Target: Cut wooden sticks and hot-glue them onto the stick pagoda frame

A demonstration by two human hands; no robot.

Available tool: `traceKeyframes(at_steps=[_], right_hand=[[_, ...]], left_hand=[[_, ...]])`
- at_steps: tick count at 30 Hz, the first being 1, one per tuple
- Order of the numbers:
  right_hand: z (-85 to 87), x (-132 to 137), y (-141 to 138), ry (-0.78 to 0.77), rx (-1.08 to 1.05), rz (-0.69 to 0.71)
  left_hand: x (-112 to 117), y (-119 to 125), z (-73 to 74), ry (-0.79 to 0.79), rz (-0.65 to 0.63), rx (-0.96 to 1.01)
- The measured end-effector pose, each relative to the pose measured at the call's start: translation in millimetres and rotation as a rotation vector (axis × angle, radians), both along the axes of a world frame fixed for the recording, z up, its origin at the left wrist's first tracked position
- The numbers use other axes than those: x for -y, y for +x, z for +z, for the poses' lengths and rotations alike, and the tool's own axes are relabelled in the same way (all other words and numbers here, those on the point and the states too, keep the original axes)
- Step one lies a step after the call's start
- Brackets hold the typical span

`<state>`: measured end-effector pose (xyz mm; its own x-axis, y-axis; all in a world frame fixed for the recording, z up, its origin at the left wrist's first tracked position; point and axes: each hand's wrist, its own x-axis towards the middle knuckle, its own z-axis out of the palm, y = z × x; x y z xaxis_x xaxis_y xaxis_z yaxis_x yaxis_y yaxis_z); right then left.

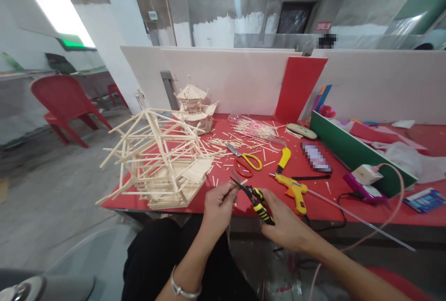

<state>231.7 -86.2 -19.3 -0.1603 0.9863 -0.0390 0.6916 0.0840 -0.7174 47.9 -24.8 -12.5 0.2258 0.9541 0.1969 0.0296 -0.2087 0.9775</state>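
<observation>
At the table's front edge, my left hand (pixel 219 201) is closed in a pinch on a thin wooden stick (pixel 244 182), whose pale end shows by the jaws of the snips. My right hand (pixel 284 222) grips black-and-yellow snips (pixel 256 201), the dark pointed jaws spread apart and aimed left toward my left fingertips. Left of my hands stands a large stick-built frame model (pixel 160 152) on a slatted base. Behind it is a smaller pagoda model (pixel 191 103) with tiered roofs. Scissors (pixel 244 157) with one red and one yellow handle lie beyond my hands.
On the red table (pixel 223 185) lie loose sticks (pixel 226 143), a bagged bundle of sticks (pixel 252 127), a yellow utility knife (pixel 284 159), a yellow glue gun (pixel 292 189), a phone (pixel 316 157) and a purple power strip (pixel 364 188). A green board (pixel 358 154) stands right; a cable loops nearby.
</observation>
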Motion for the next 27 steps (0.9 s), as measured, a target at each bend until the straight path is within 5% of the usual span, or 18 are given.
traceKeyframes(at_steps=[20,27], right_hand=[[-4.7,-5.4,8.9,-0.065,0.007,0.046],[-1.9,-9.8,-1.7,-0.051,0.003,-0.008]], left_hand=[[-4.0,-3.6,-3.0,-0.125,-0.202,0.01],[-2.0,-2.6,-7.8,0.05,-0.039,-0.138]])
